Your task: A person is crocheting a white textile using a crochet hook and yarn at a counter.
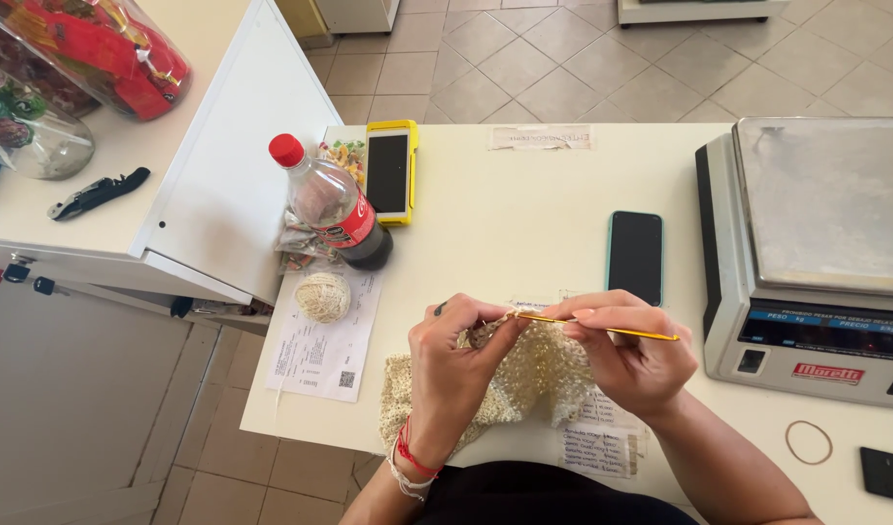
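Observation:
My left hand [458,362] pinches the top edge of a cream crocheted piece [534,374] that lies on the white table [524,194] near its front edge. My right hand [629,350] grips a yellow crochet hook [612,329]; the hook's tip is in the yarn beside my left thumb and its handle points right. A small ball of cream yarn [322,296] rests on a printed receipt [325,340] to the left. Red and white bracelets circle my left wrist.
A nearly empty cola bottle [335,204] with a red cap, a phone in a yellow case [390,171], a teal-edged phone [635,255], a metal weighing scale [816,243], a rubber band [808,441], a dark keypad [887,473] and paper notes [602,442] surround the work. A white counter [126,146] stands left.

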